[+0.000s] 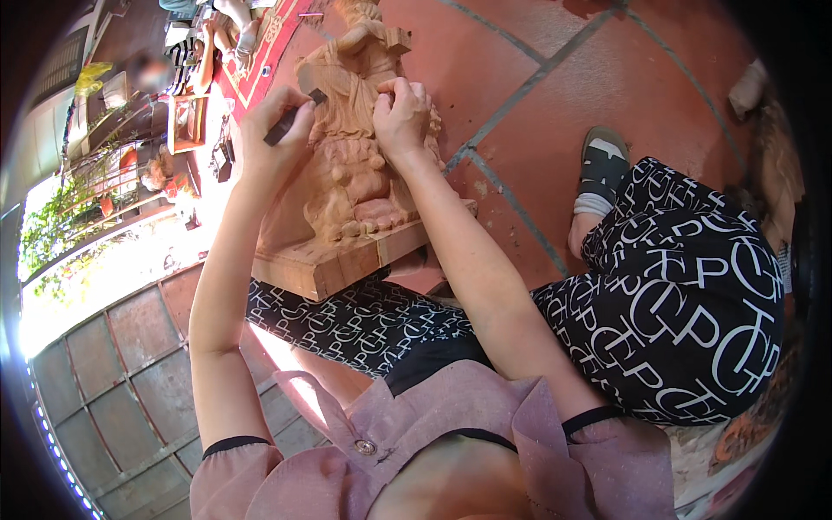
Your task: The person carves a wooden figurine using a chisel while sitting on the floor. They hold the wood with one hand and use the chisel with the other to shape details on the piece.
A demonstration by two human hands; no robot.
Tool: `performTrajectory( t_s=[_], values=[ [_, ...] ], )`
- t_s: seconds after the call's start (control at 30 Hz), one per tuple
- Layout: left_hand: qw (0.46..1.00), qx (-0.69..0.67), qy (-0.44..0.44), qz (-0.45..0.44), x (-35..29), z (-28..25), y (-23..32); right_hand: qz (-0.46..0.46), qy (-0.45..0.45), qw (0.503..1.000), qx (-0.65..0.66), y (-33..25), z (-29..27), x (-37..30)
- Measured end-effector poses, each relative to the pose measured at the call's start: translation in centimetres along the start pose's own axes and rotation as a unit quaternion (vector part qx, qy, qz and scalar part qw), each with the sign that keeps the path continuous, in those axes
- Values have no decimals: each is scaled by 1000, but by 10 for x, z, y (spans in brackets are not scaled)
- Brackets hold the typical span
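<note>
Head camera view: a carved wooden figure [348, 160] lies between the two hands, its broad wooden base [351, 260] nearest the body, just above the patterned trousers [667, 312]. On its left side, the left hand [260, 132] has its fingers curled nearly closed around a dark strip [280, 126], with the fingertips beside the figure's upper carving. Opposite, the right hand [403, 120] is bent inward with its fingers folded against the figure's right side; whether they pinch anything cannot be told. Red floor tiles [529, 130] spread beyond. Toward the upper left, near a red patterned mat [269, 54], stands a boxlike wooden piece [186, 126], its contents too small to make out.
</note>
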State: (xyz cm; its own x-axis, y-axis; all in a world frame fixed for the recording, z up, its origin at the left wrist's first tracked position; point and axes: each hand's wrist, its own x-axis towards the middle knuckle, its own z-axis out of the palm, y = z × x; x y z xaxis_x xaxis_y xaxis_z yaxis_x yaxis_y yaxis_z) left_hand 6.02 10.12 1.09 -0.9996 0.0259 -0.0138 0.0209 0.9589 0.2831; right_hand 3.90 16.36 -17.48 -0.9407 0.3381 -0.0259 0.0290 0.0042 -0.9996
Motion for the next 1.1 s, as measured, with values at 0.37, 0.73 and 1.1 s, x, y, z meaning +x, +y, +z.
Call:
performTrajectory(
  t_s=[0.37, 0.73, 1.1],
  values=[
    [999, -18, 31, -15, -17, -2, 8, -44, -169, 942, 287, -55, -19, -4],
    [1000, 17, -12, 17, -15, -3, 2, -86, -160, 960, 214, -64, -19, -16],
    [989, -95, -89, -69, -11, -6, -8, -68, -260, 947, 173, -68, -33, 1]
  ],
)
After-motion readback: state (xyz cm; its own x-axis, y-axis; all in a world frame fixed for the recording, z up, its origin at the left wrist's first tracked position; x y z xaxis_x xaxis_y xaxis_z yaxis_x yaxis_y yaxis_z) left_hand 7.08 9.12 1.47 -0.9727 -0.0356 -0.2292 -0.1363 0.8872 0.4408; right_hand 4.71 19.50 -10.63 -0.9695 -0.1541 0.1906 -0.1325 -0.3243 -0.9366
